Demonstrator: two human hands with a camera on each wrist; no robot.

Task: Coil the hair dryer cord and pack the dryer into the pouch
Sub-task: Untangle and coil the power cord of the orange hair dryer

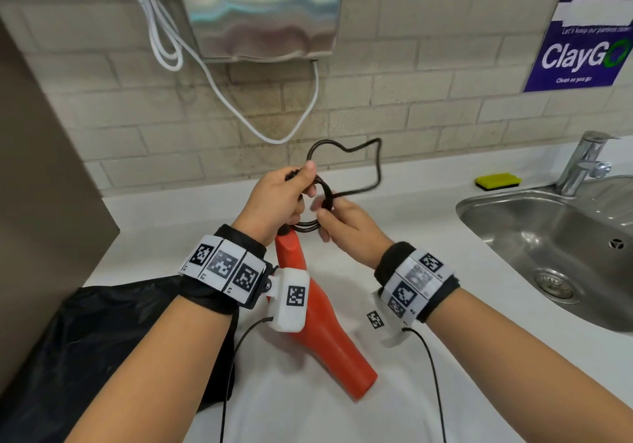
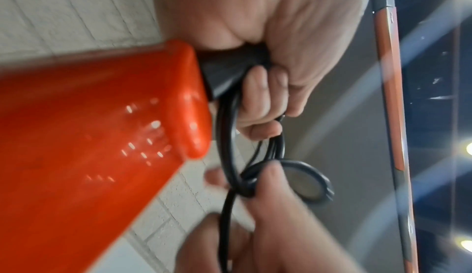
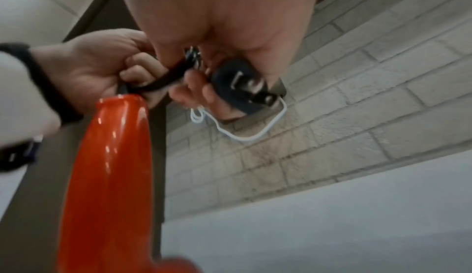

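The red hair dryer (image 1: 318,322) slants over the white counter (image 1: 428,271), cord end up. My left hand (image 1: 284,199) grips several small coils of its black cord (image 1: 359,165) just above that end; the coils (image 2: 227,146) pass through its curled fingers (image 2: 263,95) beside the dryer (image 2: 89,136). My right hand (image 1: 342,223) meets the coils from the right and holds the black plug (image 3: 245,87), its metal prongs showing. A loose loop of cord stands out toward the wall. The black pouch (image 1: 102,339) lies at lower left, partly under my left forearm.
A steel sink (image 1: 548,237) with a tap (image 1: 582,161) is set in the counter at right, a yellow sponge (image 1: 498,181) behind it. A wall hand dryer (image 1: 257,10) with a hanging white cable (image 1: 239,106) is straight ahead. A brown panel (image 1: 41,185) closes the left side.
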